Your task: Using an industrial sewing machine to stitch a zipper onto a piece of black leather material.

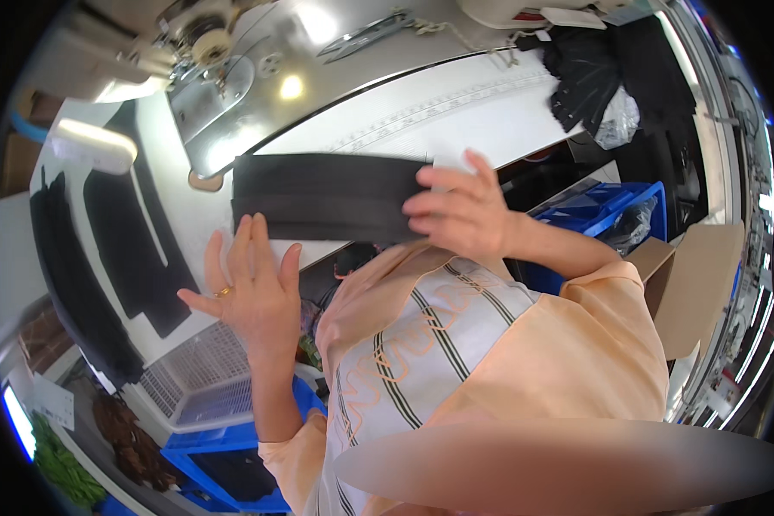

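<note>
Black fabric strip (322, 196) | right hand (456, 211) pressing | white basket (199, 378) under table

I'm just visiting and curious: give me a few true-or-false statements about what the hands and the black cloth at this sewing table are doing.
1. The right hand rests on the folded black fabric strip. True.
2. The left hand grips a pair of scissors. False: it is open with fingers spread, at the strip's near edge.
3. The left hand wears a gold ring. True.
4. The strip lies in the blue plastic crate. False: it lies on the white sewing table.
5. Metal scissors lie far from both hands. True.
</note>
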Motion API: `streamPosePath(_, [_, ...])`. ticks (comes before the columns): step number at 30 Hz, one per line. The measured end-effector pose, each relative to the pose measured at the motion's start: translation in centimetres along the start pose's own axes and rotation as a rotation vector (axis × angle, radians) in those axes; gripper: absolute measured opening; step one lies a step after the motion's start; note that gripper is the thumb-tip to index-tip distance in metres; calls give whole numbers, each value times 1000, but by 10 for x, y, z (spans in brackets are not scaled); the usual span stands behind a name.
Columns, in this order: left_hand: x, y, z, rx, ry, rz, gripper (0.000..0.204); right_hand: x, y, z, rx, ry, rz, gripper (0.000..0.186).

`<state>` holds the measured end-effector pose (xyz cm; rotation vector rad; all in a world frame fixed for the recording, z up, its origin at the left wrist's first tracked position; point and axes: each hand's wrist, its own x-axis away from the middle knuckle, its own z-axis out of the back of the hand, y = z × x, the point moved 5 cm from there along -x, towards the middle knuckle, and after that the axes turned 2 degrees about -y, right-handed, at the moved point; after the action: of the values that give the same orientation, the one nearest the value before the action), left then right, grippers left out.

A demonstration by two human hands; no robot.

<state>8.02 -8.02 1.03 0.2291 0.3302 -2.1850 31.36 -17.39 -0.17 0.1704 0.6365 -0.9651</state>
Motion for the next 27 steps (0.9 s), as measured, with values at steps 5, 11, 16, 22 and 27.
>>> streamPosePath(5, [-25,12,-5,45,-8,-3,44,-5,-23,5,-408,-72,30,19])
streamPosePath(11, [-68,-11,-16,61,-129,-138,45,41,142,143,585,-145,-510,16])
streamPosePath(16, [-90,-18,-26,165,-171,-182,46,113,250,182,633,-291,-628,16])
streamPosePath(22, [-88,-24,-21,375,-167,-96,43,84,221,196,260,165,-657,15])
streamPosePath(27, [-83,-24,-24,281,-59,-144,36,-32,95,135,38,173,-302,29])
